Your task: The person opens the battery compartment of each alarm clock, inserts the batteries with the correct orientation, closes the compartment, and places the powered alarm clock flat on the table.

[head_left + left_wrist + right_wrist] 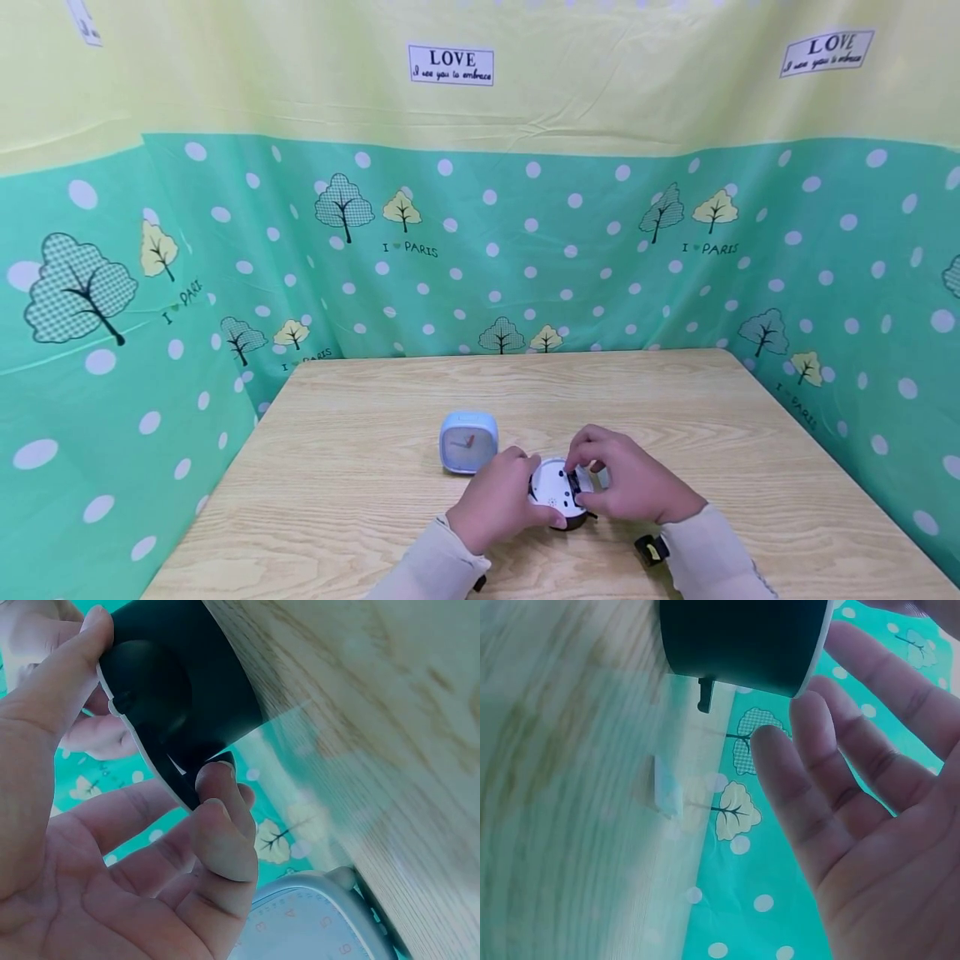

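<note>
A round clock with a black side wall and a white back lies back-up on the wooden table. My left hand grips its left edge, thumb at the front and fingers behind; the left wrist view shows the fingers curled at the black rim. Above the clock's back, my right hand pinches a small dark strip at a slot between thumb and forefinger. Whether this is a loose battery or part of the slot is unclear. Its other fingers stretch past the black side.
A light blue square clock stands just left of and behind my left hand. A small pale piece lies on the table beyond the round clock. Black wrist gear hangs below my right sleeve. A green and yellow curtain surrounds the table.
</note>
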{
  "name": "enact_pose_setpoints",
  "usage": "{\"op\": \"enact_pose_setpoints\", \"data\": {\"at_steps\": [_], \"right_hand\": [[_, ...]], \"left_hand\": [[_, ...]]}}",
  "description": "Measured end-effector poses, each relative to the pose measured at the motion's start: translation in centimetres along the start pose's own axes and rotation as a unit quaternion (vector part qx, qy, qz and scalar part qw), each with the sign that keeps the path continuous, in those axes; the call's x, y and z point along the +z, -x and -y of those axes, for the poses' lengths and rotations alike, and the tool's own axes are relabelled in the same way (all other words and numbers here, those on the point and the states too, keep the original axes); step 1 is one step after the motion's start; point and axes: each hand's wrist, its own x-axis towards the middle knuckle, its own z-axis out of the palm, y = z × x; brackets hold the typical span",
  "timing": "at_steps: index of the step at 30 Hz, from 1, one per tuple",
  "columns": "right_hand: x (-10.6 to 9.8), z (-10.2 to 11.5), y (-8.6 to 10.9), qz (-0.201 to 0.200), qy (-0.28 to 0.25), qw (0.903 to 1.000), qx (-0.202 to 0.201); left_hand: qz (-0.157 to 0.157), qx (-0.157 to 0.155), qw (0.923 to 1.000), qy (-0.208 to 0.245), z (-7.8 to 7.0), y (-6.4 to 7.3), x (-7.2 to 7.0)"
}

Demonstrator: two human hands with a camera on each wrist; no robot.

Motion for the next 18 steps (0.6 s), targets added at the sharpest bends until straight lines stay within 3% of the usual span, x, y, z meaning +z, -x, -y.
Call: {"op": "enact_pose_setpoints", "data": {"at_steps": [5, 12, 18], "right_hand": [[0.14, -0.22, 0.03, 0.01, -0.02, 0.9997, 0.004], [0.44, -0.7, -0.01, 0.053, -0.09, 0.9937, 0.041], [0.7, -0.45, -0.06, 0.057, -0.096, 0.992, 0.059]], "left_hand": [[0.003, 0.001, 1.0, 0.005, -0.02, -0.01, -0.17], [-0.001, 0.005, 0.9999, 0.01, -0.05, 0.02, -0.31], [-0.001, 0.001, 0.9999, 0.011, 0.01, 0.0, -0.29]]}}
